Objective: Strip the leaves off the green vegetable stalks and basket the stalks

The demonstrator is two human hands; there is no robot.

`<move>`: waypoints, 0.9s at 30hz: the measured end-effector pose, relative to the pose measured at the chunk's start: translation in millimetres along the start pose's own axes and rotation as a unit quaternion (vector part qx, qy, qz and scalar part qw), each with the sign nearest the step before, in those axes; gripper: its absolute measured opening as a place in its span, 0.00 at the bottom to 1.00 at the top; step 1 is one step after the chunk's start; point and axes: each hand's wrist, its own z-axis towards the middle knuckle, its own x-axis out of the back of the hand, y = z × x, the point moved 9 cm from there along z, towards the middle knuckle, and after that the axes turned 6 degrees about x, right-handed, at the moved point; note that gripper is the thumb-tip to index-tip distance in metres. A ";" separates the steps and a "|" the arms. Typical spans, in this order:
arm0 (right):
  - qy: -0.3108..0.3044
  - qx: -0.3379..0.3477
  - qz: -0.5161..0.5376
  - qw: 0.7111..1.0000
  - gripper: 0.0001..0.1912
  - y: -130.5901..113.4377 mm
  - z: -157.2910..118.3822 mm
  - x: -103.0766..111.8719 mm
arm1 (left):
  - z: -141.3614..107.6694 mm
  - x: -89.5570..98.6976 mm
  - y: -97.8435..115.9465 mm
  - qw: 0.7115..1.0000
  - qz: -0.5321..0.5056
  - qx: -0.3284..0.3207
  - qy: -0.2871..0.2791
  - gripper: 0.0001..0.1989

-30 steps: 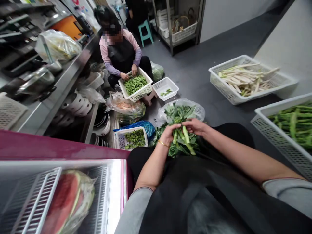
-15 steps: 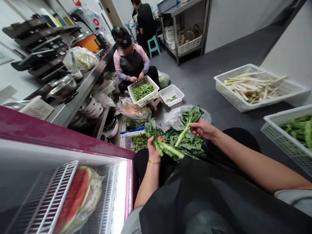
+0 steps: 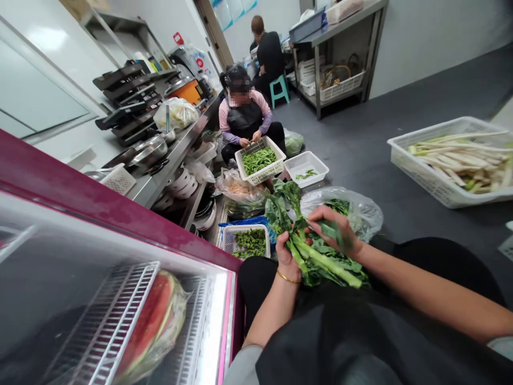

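My left hand [image 3: 289,255], with a gold bangle at its wrist, is closed around a bunch of thick green leafy stalks [image 3: 320,259]; their leaves point away from me and the cut ends point to the right. Just beside the bunch, my right hand [image 3: 340,231] is bent with a green leaf [image 3: 332,232] in its fingers, slightly smeared by motion. Beneath both hands a heap of leafy greens [image 3: 340,261] lies over my lap, partly hidden by the stalks. A clear plastic bag [image 3: 366,211] with more greens lies just beyond.
A basket of trimmed greens [image 3: 226,243] stands left of my knees. Across from me a person [image 3: 245,115] handles green beans in a white basket [image 3: 262,179]. A basket of pale long stems [image 3: 425,179] is at right; a lit fridge [image 3: 224,321] holds cut watermelon on my left.
The stalk that was in my right hand now lies with the bunch in my left hand. My right hand has come closer to the left and holds a leaf. The view has shifted left.
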 end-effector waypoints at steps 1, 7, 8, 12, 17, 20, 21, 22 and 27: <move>-0.015 0.068 -0.028 0.997 0.05 -14.8 -9.0 3.2 | -1.3 -3.0 -2.9 1.000 0.003 0.008 -0.006 0.16; -0.234 0.097 -0.030 0.967 0.10 -23.7 -54.8 0.1 | -2.9 -10.5 -7.0 0.999 -0.002 0.050 -0.020 0.18; -0.255 0.034 -0.004 0.966 0.12 -11.8 -52.7 0.8 | -1.5 -9.9 -5.9 0.998 -0.004 0.051 -0.026 0.18; -0.193 -0.188 0.150 0.951 0.17 31.4 -20.1 13.5 | 4.7 -3.0 -17.9 0.995 0.036 0.088 -0.033 0.23; -0.123 -0.189 0.107 0.968 0.18 44.2 15.4 19.3 | 8.5 -5.7 -35.1 0.991 0.089 0.104 -0.006 0.24; -0.028 -0.169 -0.017 0.985 0.19 48.1 14.6 29.8 | 7.3 -6.2 -31.0 0.994 0.080 0.056 0.041 0.20; 0.002 -0.157 -0.042 0.987 0.19 47.5 11.5 30.8 | 6.5 -5.1 -32.2 0.994 0.075 0.057 0.058 0.18; 0.026 -0.151 -0.042 0.987 0.19 48.0 6.6 29.6 | 5.7 -4.4 -34.8 0.993 0.070 0.067 0.069 0.16; -0.048 -0.256 0.156 0.953 0.22 74.5 -44.1 -8.7 | 1.9 -14.8 -29.1 0.996 0.053 0.071 0.020 0.20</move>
